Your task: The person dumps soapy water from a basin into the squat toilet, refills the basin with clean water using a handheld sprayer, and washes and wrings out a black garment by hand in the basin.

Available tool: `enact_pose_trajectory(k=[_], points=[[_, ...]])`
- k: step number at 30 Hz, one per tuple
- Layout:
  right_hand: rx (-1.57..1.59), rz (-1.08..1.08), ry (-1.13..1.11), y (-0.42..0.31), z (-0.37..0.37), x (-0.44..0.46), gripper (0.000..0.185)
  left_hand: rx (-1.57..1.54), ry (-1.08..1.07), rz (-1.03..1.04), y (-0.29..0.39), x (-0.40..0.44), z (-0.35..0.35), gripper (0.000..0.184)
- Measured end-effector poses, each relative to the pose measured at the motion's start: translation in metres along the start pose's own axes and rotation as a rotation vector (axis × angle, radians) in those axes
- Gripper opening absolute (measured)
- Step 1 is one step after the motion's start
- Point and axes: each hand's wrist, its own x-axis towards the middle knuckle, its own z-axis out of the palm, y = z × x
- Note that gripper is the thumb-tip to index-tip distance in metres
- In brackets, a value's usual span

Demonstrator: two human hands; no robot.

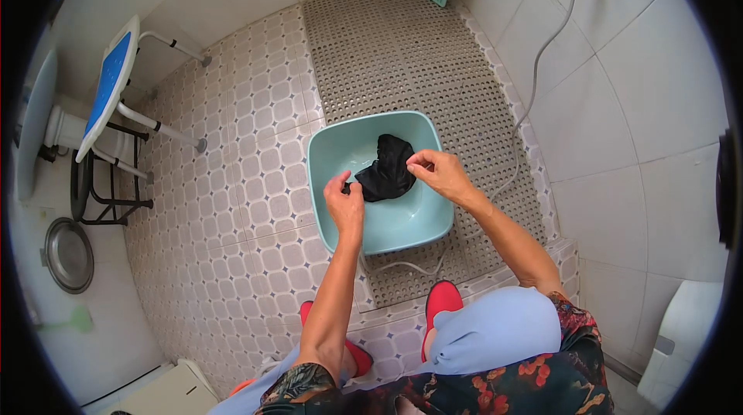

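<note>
A piece of black cloth point(387, 170) lies bunched inside a light teal plastic basin point(379, 243). My left hand point(345, 204) reaches over the basin's left side, its thumb and forefinger curled about a dark end of the cloth. On the other side, my right hand point(443, 175) is closed in a pinch at the cloth's right edge. The fingertips partly hide how much cloth each hand grips. What the garment is, if it is one, cannot be made out. A little water seems to glisten on the basin floor.
The basin stands partly on a grey perforated mat point(371, 44). A shower hose point(534, 82) runs down the right wall and behind the basin's front. To the left are a blue-topped stool point(108, 82), a black metal frame point(116, 214) and a metal bowl point(70, 256). A red shoe point(443, 299) is close by.
</note>
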Motion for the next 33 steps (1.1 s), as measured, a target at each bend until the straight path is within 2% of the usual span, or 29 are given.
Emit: enact_pose_trajectory(k=[3,5,8,12,18,19,22,24,25,26,28,32,33], points=[[-0.036,-0.069,0.094,-0.009,-0.003,0.002,0.023,-0.111,0.096,0.072,0.018,0.006,-0.004,0.035],[-0.060,-0.123,0.142,-0.011,-0.003,0.002,0.022,-0.183,0.063,0.035,0.019,0.009,-0.007,0.034],[-0.044,-0.068,0.098,-0.011,-0.001,-0.002,0.021,-0.295,0.002,-0.023,0.024,0.009,-0.008,0.034],[-0.091,-0.114,0.081,-0.013,0.001,-0.011,0.020,-0.348,-0.068,-0.117,0.031,0.000,-0.012,0.034],[-0.184,-0.216,0.088,-0.004,0.002,-0.010,0.021,-0.328,-0.029,-0.056,0.037,0.003,-0.011,0.035],[-0.194,-0.155,0.056,-0.003,0.003,-0.011,0.021,-0.345,-0.038,-0.074,0.036,0.005,-0.011,0.035],[-0.304,-0.245,-0.040,0.027,0.004,-0.002,0.021,-0.380,-0.043,-0.105,0.034,0.015,-0.007,0.037],[-0.439,-0.177,-0.086,0.048,0.016,-0.008,0.027,-0.471,-0.063,-0.230,0.021,0.013,-0.012,0.038],[-0.569,-0.175,-0.174,0.053,0.017,-0.006,0.042,-0.486,-0.083,-0.292,0.018,0.013,-0.012,0.038],[-0.566,-0.174,-0.179,0.058,0.021,-0.004,0.042,-0.483,-0.080,-0.296,0.015,0.013,-0.011,0.038],[-0.580,-0.159,-0.178,0.067,0.035,-0.007,0.056,-0.495,-0.082,-0.432,0.008,0.007,-0.012,0.037],[-0.728,-0.236,-0.209,0.084,0.067,0.000,0.064,-0.407,-0.069,-0.458,-0.011,0.003,-0.008,0.037],[-0.861,-0.271,-0.248,0.090,0.074,0.000,0.065,-0.362,-0.037,-0.371,-0.016,0.000,-0.006,0.035]])
